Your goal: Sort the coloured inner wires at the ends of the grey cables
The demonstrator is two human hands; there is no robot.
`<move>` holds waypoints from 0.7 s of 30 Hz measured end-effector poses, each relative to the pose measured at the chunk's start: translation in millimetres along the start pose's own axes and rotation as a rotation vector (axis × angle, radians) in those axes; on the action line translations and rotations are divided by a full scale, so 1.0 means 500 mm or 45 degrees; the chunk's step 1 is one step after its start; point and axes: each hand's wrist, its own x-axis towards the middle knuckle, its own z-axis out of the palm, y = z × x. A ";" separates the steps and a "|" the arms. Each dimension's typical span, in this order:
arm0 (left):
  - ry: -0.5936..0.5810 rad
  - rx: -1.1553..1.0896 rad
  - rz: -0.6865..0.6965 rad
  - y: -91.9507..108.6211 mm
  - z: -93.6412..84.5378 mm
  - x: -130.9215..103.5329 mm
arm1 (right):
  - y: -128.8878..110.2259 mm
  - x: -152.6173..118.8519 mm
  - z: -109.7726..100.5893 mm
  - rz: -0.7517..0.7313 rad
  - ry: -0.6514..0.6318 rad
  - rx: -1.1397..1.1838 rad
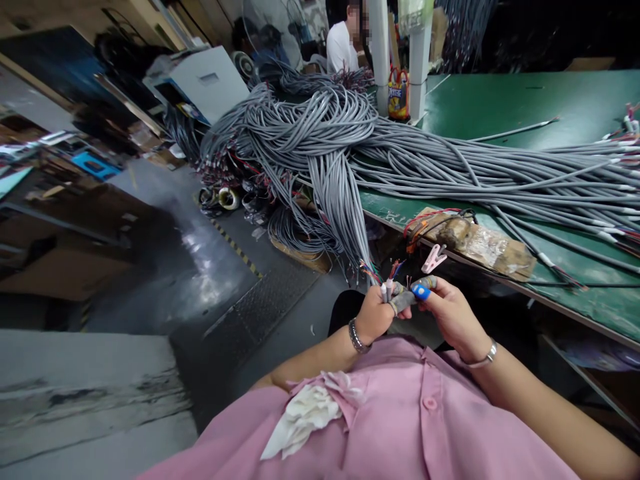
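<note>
My left hand (376, 315) is closed around the ends of a few grey cables (388, 289), whose thin coloured wires (396, 268) fan out above the fist. Close beside it, my right hand (455, 313) pinches thumb against fingers, with a blue wrap on the thumb. Worn grey coverings sit on fingers of both hands. What lies in the right pinch is too small to make out. A pink clothes peg (433, 259) is just above the right hand, near the table edge. More grey cables (345, 213) hang down over that edge towards my left hand.
A large heap of grey cables (305, 120) covers much of the green table (500, 100). A taped wooden block (480, 243) lies at its front edge. A co-worker in a white shirt (341, 48) is behind the heap. Tape rolls (229, 198) are on the floor at left.
</note>
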 end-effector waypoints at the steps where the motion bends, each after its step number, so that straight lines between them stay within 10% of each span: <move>1: 0.025 -0.014 -0.007 -0.001 0.001 0.000 | 0.001 -0.002 0.001 -0.008 0.018 0.018; 21: 0.003 0.021 -0.013 0.004 0.001 -0.001 | -0.015 0.001 -0.017 0.108 -0.059 0.115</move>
